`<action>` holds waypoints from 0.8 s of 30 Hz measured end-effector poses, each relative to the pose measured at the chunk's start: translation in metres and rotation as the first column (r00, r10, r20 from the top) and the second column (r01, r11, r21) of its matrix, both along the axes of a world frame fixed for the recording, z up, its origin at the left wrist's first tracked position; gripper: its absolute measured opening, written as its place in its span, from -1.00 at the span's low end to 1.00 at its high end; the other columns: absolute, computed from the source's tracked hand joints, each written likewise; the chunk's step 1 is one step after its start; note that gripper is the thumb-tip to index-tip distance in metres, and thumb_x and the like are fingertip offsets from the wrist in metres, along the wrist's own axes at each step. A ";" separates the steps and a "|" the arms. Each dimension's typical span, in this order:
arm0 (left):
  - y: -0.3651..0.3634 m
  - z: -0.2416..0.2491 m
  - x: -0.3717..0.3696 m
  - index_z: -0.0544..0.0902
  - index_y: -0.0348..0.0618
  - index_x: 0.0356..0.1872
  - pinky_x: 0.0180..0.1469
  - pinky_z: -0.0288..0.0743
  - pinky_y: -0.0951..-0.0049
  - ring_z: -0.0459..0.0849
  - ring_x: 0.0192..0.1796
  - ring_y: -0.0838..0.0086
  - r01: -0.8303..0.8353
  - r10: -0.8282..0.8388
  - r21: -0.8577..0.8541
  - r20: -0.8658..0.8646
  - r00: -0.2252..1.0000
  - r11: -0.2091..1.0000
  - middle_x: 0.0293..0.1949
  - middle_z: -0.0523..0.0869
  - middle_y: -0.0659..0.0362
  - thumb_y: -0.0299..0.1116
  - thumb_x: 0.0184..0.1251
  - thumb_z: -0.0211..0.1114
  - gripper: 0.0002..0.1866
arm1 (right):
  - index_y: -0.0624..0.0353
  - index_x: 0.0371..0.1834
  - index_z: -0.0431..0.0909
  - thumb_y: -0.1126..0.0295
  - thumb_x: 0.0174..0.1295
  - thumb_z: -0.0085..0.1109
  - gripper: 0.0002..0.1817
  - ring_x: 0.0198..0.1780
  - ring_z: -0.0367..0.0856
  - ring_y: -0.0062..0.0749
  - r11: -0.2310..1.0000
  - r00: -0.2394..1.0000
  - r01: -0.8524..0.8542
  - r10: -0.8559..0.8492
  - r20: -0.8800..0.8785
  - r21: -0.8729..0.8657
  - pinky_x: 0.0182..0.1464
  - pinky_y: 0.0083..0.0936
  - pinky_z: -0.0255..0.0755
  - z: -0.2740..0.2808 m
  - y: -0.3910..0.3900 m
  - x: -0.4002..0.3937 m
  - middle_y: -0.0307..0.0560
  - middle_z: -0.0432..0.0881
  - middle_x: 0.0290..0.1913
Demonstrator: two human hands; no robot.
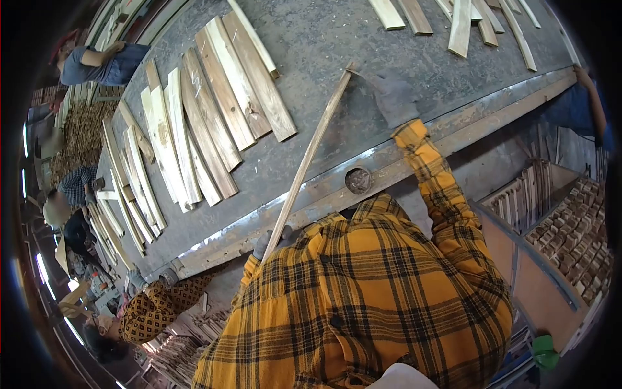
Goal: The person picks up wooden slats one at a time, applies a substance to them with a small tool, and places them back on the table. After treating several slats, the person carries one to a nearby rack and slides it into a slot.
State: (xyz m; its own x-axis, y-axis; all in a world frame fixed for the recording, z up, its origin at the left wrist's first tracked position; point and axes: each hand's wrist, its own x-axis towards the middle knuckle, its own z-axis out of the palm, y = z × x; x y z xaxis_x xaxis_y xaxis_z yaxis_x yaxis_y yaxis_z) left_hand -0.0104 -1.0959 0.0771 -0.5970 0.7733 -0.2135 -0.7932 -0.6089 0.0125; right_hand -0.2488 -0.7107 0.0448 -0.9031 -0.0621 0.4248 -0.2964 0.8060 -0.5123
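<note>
A long, narrow wooden strip (pixel 307 165) slants from the front of my body up over the metal-topped table (pixel 311 84). My left hand (pixel 271 241), in a grey glove, is closed around its lower end, close to my chest and partly hidden by my sleeve. At the far end of the strip is my right hand (pixel 393 100), also in a grey glove. Its fingertips meet the strip's tip in what looks like a pinch, though blur softens the fingers. Left of the strip, several wooden slats (pixel 220 84) lie side by side on the table.
More wooden pieces (pixel 461 29) lie along the table's far side. The table's front rail (pixel 447 139) has a round hole (pixel 357 180). A co-worker in a patterned top (pixel 162 311) stands at the left, another person (pixel 586 104) at the right. Bins of stacked wood (pixel 580 233) stand at lower right.
</note>
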 end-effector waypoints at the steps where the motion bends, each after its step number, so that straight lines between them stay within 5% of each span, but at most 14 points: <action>1: 0.000 0.000 -0.001 0.32 -0.25 -0.08 -0.72 0.46 0.60 0.55 -0.67 0.49 -0.008 0.008 -0.004 0.005 1.000 1.000 -0.58 0.53 0.13 -0.11 0.43 0.06 -0.63 | -0.15 -0.02 0.64 0.49 0.09 0.17 -0.63 -0.37 0.61 -0.31 0.991 0.995 -0.076 0.068 -0.078 -0.110 -0.35 -0.42 0.50 -0.003 0.004 0.002 -0.20 0.65 -0.22; 2: -0.001 0.001 -0.001 0.31 -0.25 -0.08 -0.72 0.46 0.60 0.55 -0.67 0.49 -0.018 0.018 -0.007 0.006 1.000 1.000 -0.58 0.53 0.13 -0.11 0.43 0.06 -0.63 | -0.07 -0.03 0.64 0.47 0.12 0.18 -0.67 -0.40 0.59 -0.42 0.917 0.981 -0.058 0.127 0.149 -0.396 -0.39 -0.51 0.47 -0.001 0.007 0.004 -0.22 0.66 -0.26; 4: -0.007 -0.012 -0.003 0.31 -0.25 -0.08 -0.72 0.46 0.60 0.55 -0.67 0.49 -0.057 0.060 -0.051 0.047 0.997 0.997 -0.58 0.54 0.13 -0.10 0.43 0.05 -0.63 | 0.08 -0.05 0.66 0.44 0.19 0.20 -0.75 -0.48 0.55 -0.63 0.584 0.764 0.197 0.412 0.496 -0.788 -0.47 -0.70 0.39 0.013 0.012 0.009 -0.24 0.67 -0.33; 6: -0.003 -0.014 -0.013 0.31 -0.25 -0.09 -0.72 0.46 0.61 0.55 -0.67 0.49 -0.085 0.089 -0.048 0.091 0.992 0.995 -0.58 0.54 0.13 -0.10 0.44 0.04 -0.63 | 0.19 -0.06 0.64 0.40 0.22 0.20 -0.76 -0.51 0.49 -0.76 0.546 0.785 0.254 0.365 0.500 -0.799 -0.51 -0.83 0.30 0.036 0.011 0.019 -0.26 0.66 -0.38; 7: 0.026 0.022 -0.035 0.30 -0.28 -0.03 -0.77 0.42 0.63 0.54 -0.68 0.52 0.005 -0.012 0.122 0.058 0.998 0.993 -0.55 0.53 0.12 -0.06 0.47 -0.03 -0.59 | 0.25 -0.07 0.64 0.38 0.24 0.21 -0.75 -0.52 0.46 -0.83 0.526 0.799 0.280 0.336 0.498 -0.803 -0.52 -0.89 0.25 0.045 0.009 0.026 -0.27 0.66 -0.41; 10: 0.040 0.016 -0.065 0.26 -0.22 -0.09 -0.82 0.39 0.58 0.44 -0.78 0.52 -0.030 0.024 0.068 0.088 0.996 0.997 -0.63 0.47 0.15 -0.02 0.47 -0.05 -0.60 | 0.24 -0.07 0.64 0.41 0.24 0.19 -0.76 -0.53 0.48 -0.80 0.638 0.774 0.281 0.290 0.562 -0.717 -0.53 -0.85 0.27 0.058 0.009 0.042 -0.27 0.65 -0.42; 12: 0.047 0.009 -0.079 0.27 -0.25 -0.05 -0.81 0.40 0.57 0.47 -0.75 0.51 -0.052 0.049 0.042 0.057 0.997 0.998 -0.58 0.51 0.12 -0.02 0.46 -0.04 -0.57 | 0.25 -0.07 0.64 0.43 0.22 0.20 -0.76 -0.51 0.49 -0.77 0.609 0.771 0.277 0.321 0.550 -0.743 -0.51 -0.83 0.30 0.067 0.005 0.057 -0.24 0.66 -0.41; 14: 0.043 0.005 -0.084 0.29 -0.30 0.08 -0.69 0.51 0.51 0.56 -0.64 0.44 0.045 -0.043 -0.308 0.014 0.999 0.950 -0.46 0.57 0.07 -0.14 0.40 0.10 -0.55 | 0.24 -0.08 0.65 0.47 0.18 0.24 -0.76 -0.49 0.51 -0.73 0.558 0.772 0.274 0.359 0.525 -0.784 -0.48 -0.82 0.35 0.072 0.001 0.071 -0.20 0.67 -0.40; 17: 0.065 0.046 -0.088 0.30 -0.31 0.15 -0.51 0.60 0.45 0.61 -0.53 0.34 -0.002 -0.040 -0.760 -0.037 0.998 0.650 -0.34 0.60 -0.02 -0.31 0.31 0.15 -0.55 | 0.27 -0.08 0.65 0.50 0.18 0.23 -0.77 -0.50 0.51 -0.72 0.521 0.780 0.291 0.356 0.514 -0.803 -0.47 -0.79 0.39 0.062 -0.008 0.087 -0.17 0.67 -0.37; 23: 0.060 0.057 -0.083 0.26 -0.32 0.21 -0.52 0.55 0.44 0.60 -0.53 0.33 -0.025 -0.124 -0.763 -0.137 0.983 0.646 -0.32 0.60 -0.05 -0.38 0.29 0.16 -0.49 | 0.23 -0.09 0.66 0.56 0.16 0.21 -0.76 -0.39 0.55 -0.58 0.617 0.858 0.167 0.293 0.421 -0.769 -0.31 -0.76 0.45 0.056 -0.046 0.087 -0.12 0.68 -0.23; 24: 0.061 0.059 -0.082 0.25 -0.31 0.21 -0.53 0.55 0.42 0.61 -0.53 0.31 -0.021 -0.103 -0.754 -0.118 0.988 0.657 -0.34 0.61 -0.05 -0.41 0.30 0.15 -0.51 | 0.16 -0.08 0.67 0.56 0.14 0.21 -0.74 -0.38 0.56 -0.53 0.707 0.913 0.000 0.289 0.288 -0.707 -0.29 -0.72 0.46 0.050 -0.049 0.082 -0.14 0.67 -0.22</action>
